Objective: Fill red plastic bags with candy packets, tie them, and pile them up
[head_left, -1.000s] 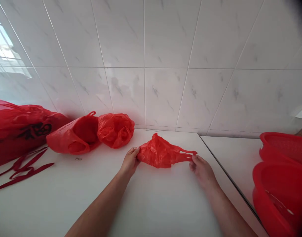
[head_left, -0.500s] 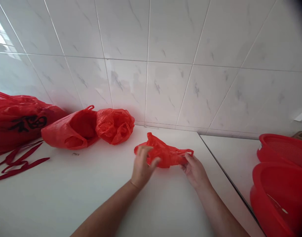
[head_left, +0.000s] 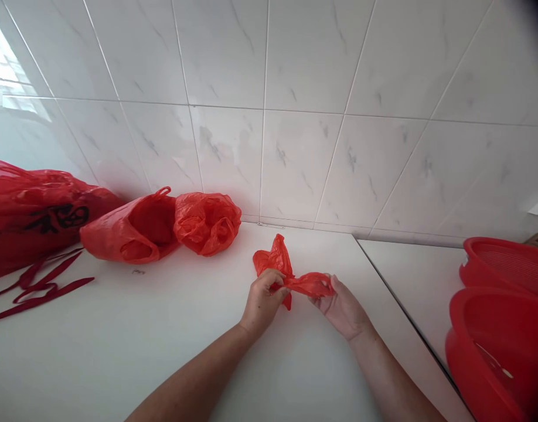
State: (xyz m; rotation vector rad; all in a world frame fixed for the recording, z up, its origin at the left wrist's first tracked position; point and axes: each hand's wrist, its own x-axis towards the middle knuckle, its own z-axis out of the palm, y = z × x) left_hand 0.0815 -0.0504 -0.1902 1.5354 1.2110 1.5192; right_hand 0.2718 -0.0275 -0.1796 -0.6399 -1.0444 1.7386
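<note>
A thin red plastic bag is stretched between my two hands, low over the white tabletop. My left hand pinches it near the middle, where it gathers into a narrow neck. Beyond that hand, the loose end of the bag fans out toward the wall. My right hand grips the other end, with the fingers partly behind the plastic. Whatever may be inside the bag cannot be made out.
Along the tiled wall stand a crumpled red bag, an open red bag and a large red bag with black lettering. Dark red straps lie at left. Red plastic baskets stand at the right, past a seam in the tabletop.
My left hand has closed on the bag, which was spread out before and is now squeezed narrow at the middle. My right hand has kept its hold on its end.
</note>
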